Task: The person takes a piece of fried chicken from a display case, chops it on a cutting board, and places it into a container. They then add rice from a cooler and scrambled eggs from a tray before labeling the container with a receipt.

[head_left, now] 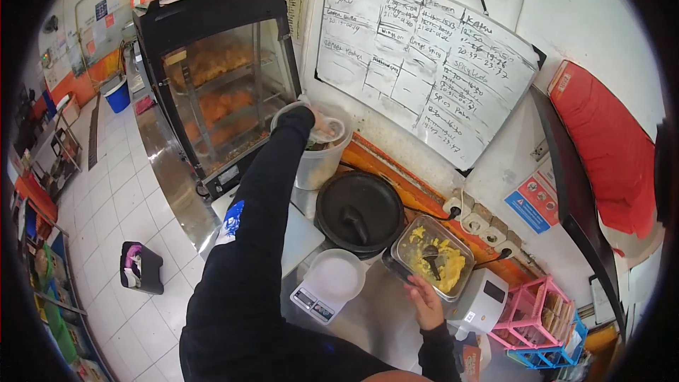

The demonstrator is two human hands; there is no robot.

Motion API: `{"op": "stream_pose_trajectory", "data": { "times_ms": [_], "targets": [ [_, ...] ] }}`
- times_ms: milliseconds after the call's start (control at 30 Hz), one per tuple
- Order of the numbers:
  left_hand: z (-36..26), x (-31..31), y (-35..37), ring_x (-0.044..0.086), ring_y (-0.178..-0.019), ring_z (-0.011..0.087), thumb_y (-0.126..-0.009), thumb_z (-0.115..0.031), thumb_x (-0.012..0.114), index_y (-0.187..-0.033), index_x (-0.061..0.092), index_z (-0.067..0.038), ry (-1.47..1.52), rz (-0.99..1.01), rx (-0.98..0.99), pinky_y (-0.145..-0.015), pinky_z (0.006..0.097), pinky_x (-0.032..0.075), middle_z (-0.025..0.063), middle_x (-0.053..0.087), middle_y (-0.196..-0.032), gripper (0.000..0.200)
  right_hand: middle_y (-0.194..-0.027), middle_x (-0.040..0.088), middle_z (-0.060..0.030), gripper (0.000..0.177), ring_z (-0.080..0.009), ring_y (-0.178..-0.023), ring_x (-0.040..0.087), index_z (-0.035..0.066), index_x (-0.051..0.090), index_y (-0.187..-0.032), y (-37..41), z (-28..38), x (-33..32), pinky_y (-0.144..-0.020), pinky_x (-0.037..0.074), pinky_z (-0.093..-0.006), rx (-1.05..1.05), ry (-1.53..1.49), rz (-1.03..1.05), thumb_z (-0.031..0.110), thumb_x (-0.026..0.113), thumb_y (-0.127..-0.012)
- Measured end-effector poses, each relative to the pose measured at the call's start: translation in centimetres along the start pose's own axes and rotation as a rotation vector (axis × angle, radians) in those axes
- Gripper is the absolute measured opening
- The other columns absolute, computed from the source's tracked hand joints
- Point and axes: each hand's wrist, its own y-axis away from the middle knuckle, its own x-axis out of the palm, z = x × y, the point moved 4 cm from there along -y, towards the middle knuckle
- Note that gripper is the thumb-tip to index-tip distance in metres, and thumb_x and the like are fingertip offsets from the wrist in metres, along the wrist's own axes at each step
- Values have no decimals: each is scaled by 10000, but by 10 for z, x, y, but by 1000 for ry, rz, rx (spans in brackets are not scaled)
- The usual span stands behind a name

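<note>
My left arm stretches to a clear plastic bucket (320,170) beside the display cabinet, where my left hand (325,126) is at the bucket's mouth, its fingers partly hidden by the clear rim and what lies there. My right hand (424,303) is palm up, fingers loosely apart, at the near side of a clear container (463,290) of yellow food (451,269). A dark spoon (431,255) lies in that food. Near my right fingertips is a dark handle-like piece (397,267) at the container's edge. Between both hands sits a black stone mortar (361,201) with its pestle (353,223).
A white kitchen scale (320,303) carries a round white dish (335,276). A glass-fronted cabinet (223,85) of fried food stands far left. Power sockets (481,228) line the wall. A white device (484,301) and a pink basket (527,311) are at right.
</note>
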Motion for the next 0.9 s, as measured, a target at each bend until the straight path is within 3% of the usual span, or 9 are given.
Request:
{"op": "stream_pose_trajectory", "data": {
  "times_ms": [100,200,300,400,467,600,900],
  "targets": [
    [42,5,-24,487,-1113,347,-564,-604,697,-1167,526,17,147,-78,155,-953,385,374,252,508,-1180,882,-1168,524,-114,401,-193,-996,544,17,429,-1242,18,-14,-32,-804,441,-292,75,6,-134,189,522,-892],
    [55,-6,-7,537,-1042,340,-679,-542,632,-1136,546,24,146,-41,-97,-910,388,411,251,541,-1130,732,-1116,548,-113,392,-195,-949,563,27,451,-1220,32,-33,-51,-772,454,-296,144,-19,-221,228,528,-892],
    [88,70,-78,599,-904,343,-758,-423,574,-953,635,19,108,-109,-47,-820,398,456,211,625,-942,488,-1061,572,-111,383,-198,-894,584,34,467,-1200,36,-49,-52,-741,467,-300,192,-64,-251,246,536,-888],
    [91,93,-91,588,-947,334,-742,-348,597,-1004,624,3,104,-163,-40,-829,401,460,205,610,-1005,439,-1033,583,-112,347,-200,-860,593,41,474,-1172,35,-63,-51,-719,482,-306,219,-77,-233,243,521,-893],
    [86,85,-67,580,-970,331,-749,-285,581,-1023,618,-6,-85,-146,-9,-839,401,461,202,596,-1045,393,-1029,584,-119,339,-203,-851,595,45,465,-1171,33,-65,-48,-714,487,-310,227,-75,-224,238,512,-897],
    [44,42,-5,565,-1006,328,-743,-190,570,-1055,604,-13,-115,78,-44,-860,397,459,205,567,-1107,361,-1029,583,-136,359,-216,-851,598,49,439,-1195,32,-68,-45,-721,486,-316,241,-87,-234,231,514,-896],
    [49,58,-20,571,-995,326,-710,-292,602,-1019,622,-5,-157,56,-57,-853,387,459,215,577,-1079,422,-1004,598,-142,319,-238,-847,608,42,471,-1150,39,-80,-31,-715,492,-328,264,-122,-246,223,525,-892]
  ]
}}
